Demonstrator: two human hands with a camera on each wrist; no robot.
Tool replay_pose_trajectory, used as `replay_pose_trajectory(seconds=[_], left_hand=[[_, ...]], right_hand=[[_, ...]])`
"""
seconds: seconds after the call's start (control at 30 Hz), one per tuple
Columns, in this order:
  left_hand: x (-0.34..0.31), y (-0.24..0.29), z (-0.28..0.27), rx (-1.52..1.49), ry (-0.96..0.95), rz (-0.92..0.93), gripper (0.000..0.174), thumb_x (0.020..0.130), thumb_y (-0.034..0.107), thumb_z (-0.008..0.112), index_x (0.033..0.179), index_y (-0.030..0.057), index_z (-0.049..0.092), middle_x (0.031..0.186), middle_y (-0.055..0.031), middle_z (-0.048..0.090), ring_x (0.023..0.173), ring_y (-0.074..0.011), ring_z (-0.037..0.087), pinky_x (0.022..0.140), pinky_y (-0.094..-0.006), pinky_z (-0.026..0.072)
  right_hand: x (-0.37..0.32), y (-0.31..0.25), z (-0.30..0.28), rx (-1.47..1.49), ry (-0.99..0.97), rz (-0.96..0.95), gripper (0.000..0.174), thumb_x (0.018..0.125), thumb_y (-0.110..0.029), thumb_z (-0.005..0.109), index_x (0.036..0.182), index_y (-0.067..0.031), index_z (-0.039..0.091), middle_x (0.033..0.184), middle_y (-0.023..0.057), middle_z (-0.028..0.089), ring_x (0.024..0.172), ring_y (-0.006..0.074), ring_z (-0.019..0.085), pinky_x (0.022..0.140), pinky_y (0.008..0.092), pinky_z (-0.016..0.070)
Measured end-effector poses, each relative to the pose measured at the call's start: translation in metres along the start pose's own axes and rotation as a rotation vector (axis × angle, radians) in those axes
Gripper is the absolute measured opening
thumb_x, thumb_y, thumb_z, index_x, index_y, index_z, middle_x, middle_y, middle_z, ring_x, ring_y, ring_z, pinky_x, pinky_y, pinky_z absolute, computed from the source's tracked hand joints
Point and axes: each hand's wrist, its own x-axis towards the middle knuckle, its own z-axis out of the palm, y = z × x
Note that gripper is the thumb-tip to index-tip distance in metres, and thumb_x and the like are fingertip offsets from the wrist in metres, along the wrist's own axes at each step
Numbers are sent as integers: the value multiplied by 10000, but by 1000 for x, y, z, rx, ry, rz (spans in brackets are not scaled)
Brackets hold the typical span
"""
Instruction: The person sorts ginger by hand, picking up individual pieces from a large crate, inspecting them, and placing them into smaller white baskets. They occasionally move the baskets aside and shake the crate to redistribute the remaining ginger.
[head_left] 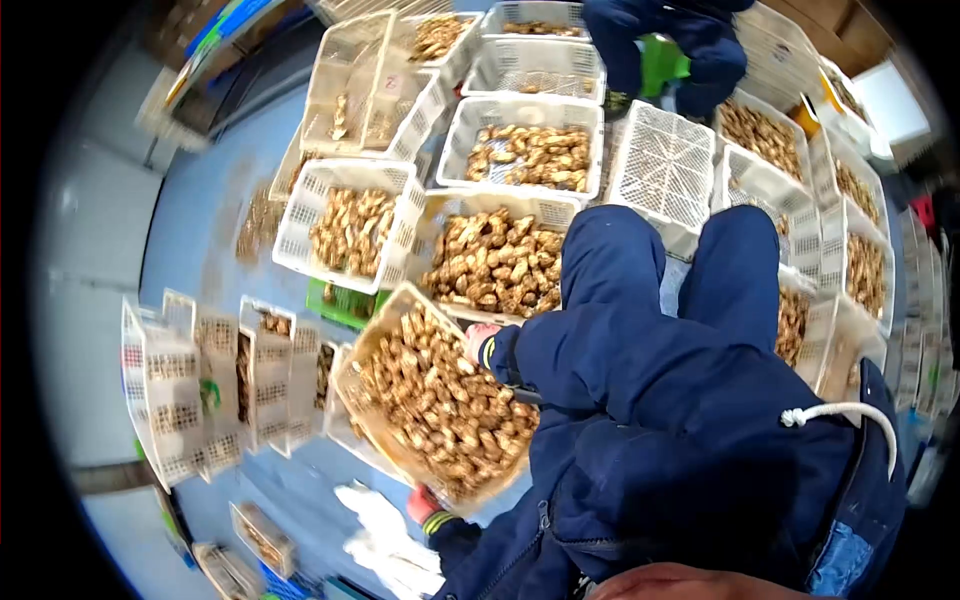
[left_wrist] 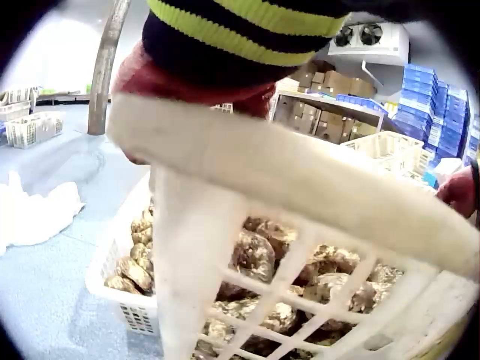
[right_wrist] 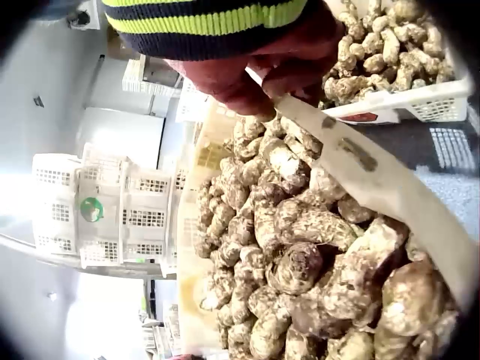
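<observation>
A cream plastic crate (head_left: 352,400), heaped with knobbly, soil-flecked tubers (head_left: 440,400), is held tilted at the person's left side. The left hand (head_left: 424,503) grips its rim at the near end. In the left wrist view that hand (left_wrist: 202,86) wraps over the rim (left_wrist: 247,154) at a corner, its fingers partly hidden by the cuff and rim. The right hand (head_left: 480,345) holds the far side. Seen from the right wrist, the right hand (right_wrist: 262,71) has thumb and fingers around the worn rim (right_wrist: 367,169), above the tubers (right_wrist: 300,262).
Another white crate (head_left: 350,425) shows beneath the held one. A full crate (head_left: 425,215) stands beyond the right hand, with further crates behind. Upright-looking stacks of crates (head_left: 170,390) stand left. A white sheet or bag (head_left: 390,545) lies on the blue floor. Another person (head_left: 690,45) is across.
</observation>
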Motion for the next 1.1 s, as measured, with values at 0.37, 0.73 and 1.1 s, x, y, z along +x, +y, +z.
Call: replay_pose_trajectory(seconds=[0.37,0.73,1.1], left_hand=[[12,79,-125,-1518,563,-541,94,725,1,592,794,-35,538,693,-63,549,629,-148,510,581,-248,433],[61,207,-296,-1911,546,-88,240,811,117,510,961,-54,589,842,-75,603,745,-116,556,695,-228,433],[90,514,-289,-1805,147,189,361,738,293,628,620,-40,557,516,-41,489,484,-132,426,480,-300,357]], right_hand=[[-44,-18,-60,383,152,-74,264,663,-216,571,886,-91,635,765,117,633,720,258,607,687,343,472],[-154,-57,-300,337,662,-778,213,763,-207,563,847,-21,625,640,32,587,577,79,524,512,236,396],[-261,303,-536,674,616,-438,262,841,-136,492,1064,-3,525,922,16,577,755,58,531,655,137,404]])
